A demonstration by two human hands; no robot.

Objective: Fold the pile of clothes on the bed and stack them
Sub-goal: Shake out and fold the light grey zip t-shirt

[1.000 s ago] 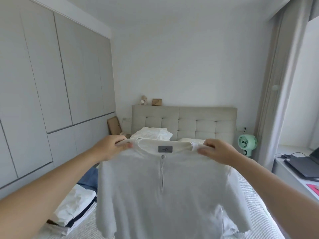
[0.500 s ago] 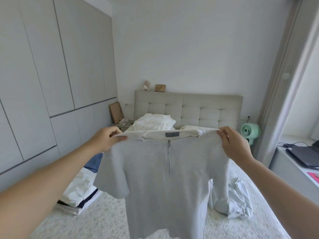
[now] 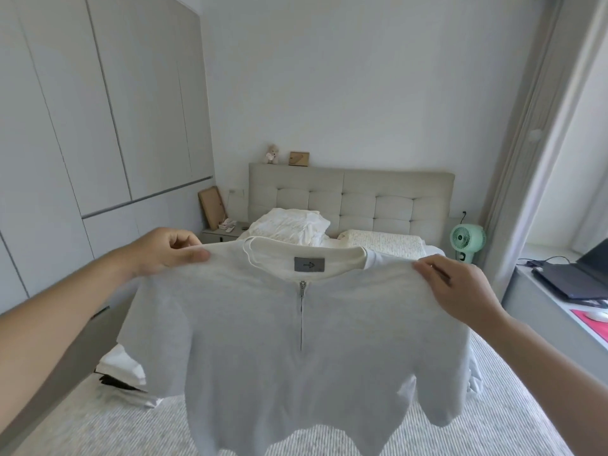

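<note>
I have my left hand point(image 3: 164, 255) and right hand point(image 3: 460, 287) each pinching a shoulder of the white shirt point(image 3: 296, 340), spread out for folding; next I would lay it flat on the bed point(image 3: 526, 406).

One view only, worn on the person's head; it looks forward and slightly down along the bed point(image 3: 493, 399) toward the headboard point(image 3: 348, 199) and the far wall; the wide angle bends the wardrobe point(image 3: 82, 126) at left and the curtain point(image 3: 539, 133) at right; both forearms reach in from the lower corners, close to the lens; the shirt point(image 3: 296, 340) hangs near and fills the lower middle.
</note>
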